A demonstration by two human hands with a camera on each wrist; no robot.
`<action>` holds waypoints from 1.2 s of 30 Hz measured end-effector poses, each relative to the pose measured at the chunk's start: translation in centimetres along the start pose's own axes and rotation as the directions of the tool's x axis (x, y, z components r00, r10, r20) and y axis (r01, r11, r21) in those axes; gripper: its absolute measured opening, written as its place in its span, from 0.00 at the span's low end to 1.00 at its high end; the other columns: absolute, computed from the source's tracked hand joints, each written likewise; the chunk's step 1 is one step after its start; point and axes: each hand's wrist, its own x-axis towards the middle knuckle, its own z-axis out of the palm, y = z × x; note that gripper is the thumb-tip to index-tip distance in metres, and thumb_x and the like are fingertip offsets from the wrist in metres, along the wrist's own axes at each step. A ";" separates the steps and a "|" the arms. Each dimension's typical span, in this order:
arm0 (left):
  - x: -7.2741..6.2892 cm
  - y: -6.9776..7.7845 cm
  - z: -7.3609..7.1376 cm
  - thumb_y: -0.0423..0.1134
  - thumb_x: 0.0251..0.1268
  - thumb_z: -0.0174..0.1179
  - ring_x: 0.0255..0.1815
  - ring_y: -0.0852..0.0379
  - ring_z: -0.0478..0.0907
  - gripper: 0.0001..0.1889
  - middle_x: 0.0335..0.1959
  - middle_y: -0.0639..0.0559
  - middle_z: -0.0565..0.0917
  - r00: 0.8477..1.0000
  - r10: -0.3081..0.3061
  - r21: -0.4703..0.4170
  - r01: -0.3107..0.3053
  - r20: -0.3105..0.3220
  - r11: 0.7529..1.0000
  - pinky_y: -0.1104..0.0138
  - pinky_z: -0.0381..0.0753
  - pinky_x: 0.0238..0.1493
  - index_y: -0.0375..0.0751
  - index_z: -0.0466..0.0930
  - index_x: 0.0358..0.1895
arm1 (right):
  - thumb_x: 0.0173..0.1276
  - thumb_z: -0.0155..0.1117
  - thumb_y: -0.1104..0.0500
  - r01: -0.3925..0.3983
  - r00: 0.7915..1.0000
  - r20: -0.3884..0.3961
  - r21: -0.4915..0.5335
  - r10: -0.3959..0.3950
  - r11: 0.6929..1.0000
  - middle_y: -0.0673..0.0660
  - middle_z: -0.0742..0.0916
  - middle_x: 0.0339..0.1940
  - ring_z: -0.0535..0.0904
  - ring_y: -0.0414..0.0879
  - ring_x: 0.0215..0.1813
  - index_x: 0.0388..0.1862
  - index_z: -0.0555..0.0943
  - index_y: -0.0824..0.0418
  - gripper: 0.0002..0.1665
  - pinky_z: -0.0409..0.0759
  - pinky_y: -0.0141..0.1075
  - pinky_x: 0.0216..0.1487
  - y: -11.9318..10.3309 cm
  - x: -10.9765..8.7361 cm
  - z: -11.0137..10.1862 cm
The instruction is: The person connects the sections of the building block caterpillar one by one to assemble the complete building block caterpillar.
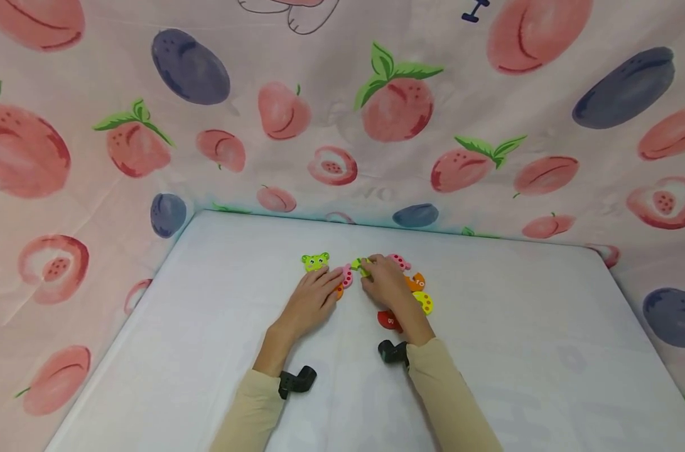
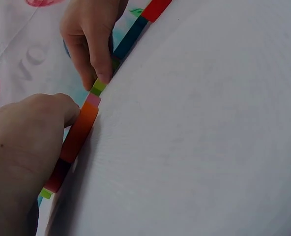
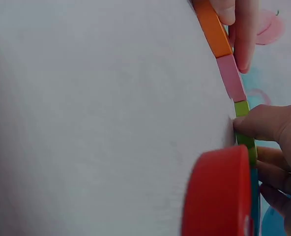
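Observation:
My right hand (image 1: 388,282) pinches a small green puzzle piece (image 3: 246,140) between thumb and fingers, at the end of a row of flat coloured pieces. Just left of it lies a dotted pink piece (image 1: 348,276), with an orange piece (image 1: 339,290) below. My left hand (image 1: 310,296) lies over the row, its extended fingers touching the orange and pink pieces. Beyond its knuckles a green animal-head piece (image 1: 316,261) with eyes shows. The left hand hides part of the row, including most of a dark red piece (image 2: 61,172).
Around the right hand lie another pink dotted piece (image 1: 400,261), an orange numbered piece (image 1: 415,282), a yellow dotted piece (image 1: 424,302) and a red numbered piece (image 1: 387,320). The white table (image 1: 206,326) meets a fruit-print curtain (image 1: 331,113) behind.

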 end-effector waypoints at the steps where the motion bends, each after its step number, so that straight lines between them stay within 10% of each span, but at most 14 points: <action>1: 0.0 0.0 0.0 0.44 0.74 0.49 0.76 0.50 0.59 0.23 0.73 0.57 0.68 1.000 0.006 -0.004 -0.006 -0.006 1.000 0.53 0.55 0.77 0.48 0.69 0.70 | 0.69 0.62 0.55 0.005 1.000 0.003 0.004 -0.005 1.000 0.60 0.76 0.68 0.70 0.57 0.67 0.68 0.72 0.57 0.29 0.69 0.50 0.71 0.1 0.1 -0.1; 11: 0.4 -0.4 0.2 0.44 0.74 0.49 0.76 0.50 0.60 0.23 0.72 0.58 0.70 1.000 0.021 -0.032 -0.021 -0.014 0.999 0.54 0.56 0.77 0.51 0.69 0.69 | 0.69 0.62 0.51 -0.001 1.000 -0.025 0.194 0.006 0.981 0.58 0.78 0.67 0.72 0.55 0.68 0.68 0.73 0.54 0.29 0.69 0.51 0.71 0.8 0.7 0.0; 36: 0.1 -0.5 0.2 0.46 0.75 0.46 0.77 0.53 0.58 0.23 0.73 0.61 0.67 1.000 -0.021 -0.011 0.022 0.023 1.000 0.55 0.55 0.78 0.54 0.67 0.71 | 0.73 0.58 0.57 0.160 0.986 0.011 0.225 -0.166 0.961 0.59 0.76 0.69 0.68 0.57 0.72 0.68 0.74 0.56 0.25 0.63 0.52 0.74 0.2 1.6 0.5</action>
